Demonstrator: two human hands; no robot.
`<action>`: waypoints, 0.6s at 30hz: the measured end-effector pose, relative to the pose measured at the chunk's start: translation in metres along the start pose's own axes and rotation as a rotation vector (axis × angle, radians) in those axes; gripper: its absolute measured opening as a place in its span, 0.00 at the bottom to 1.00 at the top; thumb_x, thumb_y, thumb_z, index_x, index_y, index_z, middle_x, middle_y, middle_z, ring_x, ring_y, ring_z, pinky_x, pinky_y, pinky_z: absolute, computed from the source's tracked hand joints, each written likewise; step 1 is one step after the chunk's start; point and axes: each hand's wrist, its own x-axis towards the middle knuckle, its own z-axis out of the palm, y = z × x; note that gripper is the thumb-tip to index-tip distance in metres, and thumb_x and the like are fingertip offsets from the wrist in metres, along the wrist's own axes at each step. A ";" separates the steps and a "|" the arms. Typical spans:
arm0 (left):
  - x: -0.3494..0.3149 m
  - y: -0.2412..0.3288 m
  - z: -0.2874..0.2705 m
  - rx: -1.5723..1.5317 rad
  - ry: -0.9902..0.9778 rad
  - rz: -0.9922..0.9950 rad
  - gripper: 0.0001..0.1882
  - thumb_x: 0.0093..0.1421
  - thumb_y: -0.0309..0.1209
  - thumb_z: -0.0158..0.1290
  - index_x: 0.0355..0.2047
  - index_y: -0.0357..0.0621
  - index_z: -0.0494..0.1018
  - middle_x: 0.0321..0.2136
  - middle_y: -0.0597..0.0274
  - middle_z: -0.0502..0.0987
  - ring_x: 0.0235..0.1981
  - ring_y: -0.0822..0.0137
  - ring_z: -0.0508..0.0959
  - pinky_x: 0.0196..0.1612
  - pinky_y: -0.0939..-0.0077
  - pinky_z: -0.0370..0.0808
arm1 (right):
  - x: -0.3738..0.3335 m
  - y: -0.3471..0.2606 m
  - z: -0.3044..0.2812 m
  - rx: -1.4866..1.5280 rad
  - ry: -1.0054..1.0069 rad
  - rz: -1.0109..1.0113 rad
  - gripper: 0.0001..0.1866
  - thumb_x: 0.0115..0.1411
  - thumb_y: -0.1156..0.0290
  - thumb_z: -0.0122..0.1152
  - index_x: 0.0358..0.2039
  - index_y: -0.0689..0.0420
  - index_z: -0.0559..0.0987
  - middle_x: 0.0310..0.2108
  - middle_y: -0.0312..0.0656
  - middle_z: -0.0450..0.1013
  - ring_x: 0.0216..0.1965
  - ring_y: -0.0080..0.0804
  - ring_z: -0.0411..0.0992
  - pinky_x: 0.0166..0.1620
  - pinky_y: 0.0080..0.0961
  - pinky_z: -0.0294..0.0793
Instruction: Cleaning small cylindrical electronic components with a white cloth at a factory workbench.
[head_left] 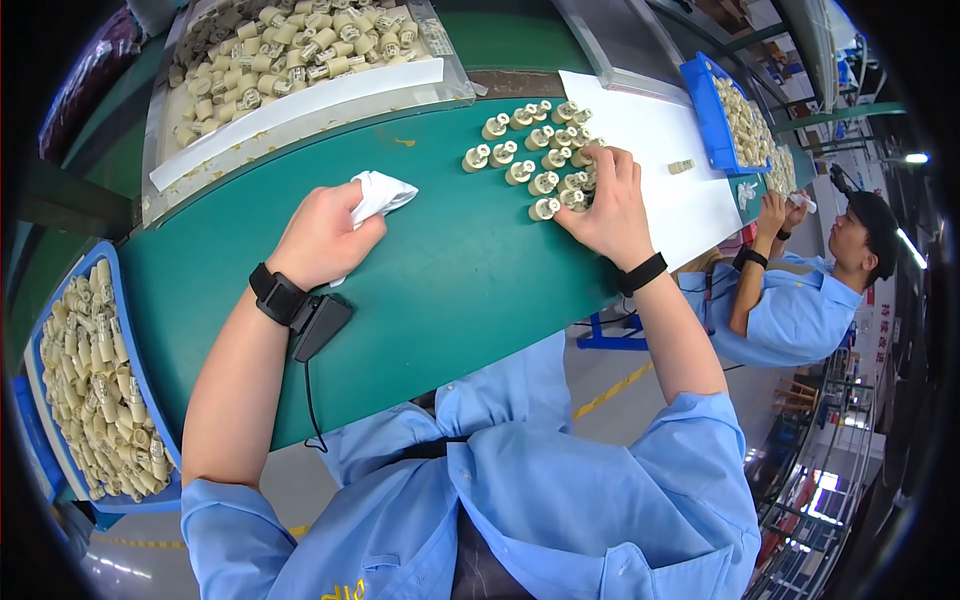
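Note:
My left hand (325, 235) is closed around a bunched white cloth (382, 196) above the green work surface (440, 270). Several small cream cylindrical parts (519, 172), each with a narrower end, stand upright in a group near the far edge. At the group's right side, my right hand (615, 210) curves around some of these parts, thumb on the near side and fingers on the far side. The hand partly hides the parts between its fingers. One similar part (681, 166) lies alone on a white sheet (655, 125) to the right.
A large tray (300, 120) heaped with cream parts stands at the far left. Blue bins (118, 270) (712, 125) of similar parts are at the near left and far right. A co-worker (800, 290) in blue works at the right. A cable hangs from my left wrist device (322, 325).

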 end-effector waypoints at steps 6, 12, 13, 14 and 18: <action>0.000 0.003 -0.002 0.016 -0.020 -0.008 0.11 0.52 0.29 0.51 0.34 0.37 0.76 0.22 0.50 0.76 0.22 0.59 0.75 0.28 0.68 0.71 | 0.005 0.000 0.001 -0.009 -0.017 -0.012 0.31 0.45 0.60 0.68 0.49 0.56 0.69 0.45 0.49 0.65 0.46 0.50 0.64 0.50 0.41 0.68; 0.000 0.002 -0.002 0.018 -0.020 0.007 0.11 0.52 0.29 0.51 0.34 0.38 0.76 0.22 0.50 0.76 0.22 0.58 0.75 0.28 0.68 0.71 | 0.010 0.001 0.002 -0.001 -0.044 0.013 0.25 0.47 0.62 0.67 0.45 0.55 0.71 0.44 0.46 0.67 0.43 0.49 0.65 0.47 0.40 0.68; 0.000 0.003 -0.003 0.025 -0.027 0.007 0.11 0.52 0.29 0.51 0.35 0.38 0.76 0.22 0.50 0.76 0.22 0.57 0.75 0.28 0.68 0.71 | 0.010 0.001 0.003 0.000 -0.055 0.017 0.24 0.47 0.63 0.67 0.44 0.55 0.71 0.43 0.46 0.67 0.42 0.49 0.66 0.47 0.40 0.69; 0.000 0.002 -0.002 0.023 -0.029 0.009 0.11 0.52 0.29 0.51 0.35 0.38 0.76 0.22 0.50 0.76 0.22 0.57 0.75 0.28 0.68 0.71 | 0.010 0.001 0.003 -0.002 -0.067 0.025 0.23 0.47 0.64 0.66 0.43 0.55 0.71 0.42 0.46 0.68 0.41 0.49 0.66 0.46 0.39 0.69; 0.001 0.002 -0.001 0.021 -0.019 0.007 0.11 0.52 0.29 0.51 0.34 0.37 0.75 0.22 0.49 0.76 0.22 0.57 0.75 0.28 0.68 0.71 | 0.011 0.002 0.005 0.015 -0.063 0.043 0.21 0.48 0.64 0.64 0.43 0.56 0.72 0.40 0.47 0.69 0.40 0.49 0.67 0.45 0.39 0.70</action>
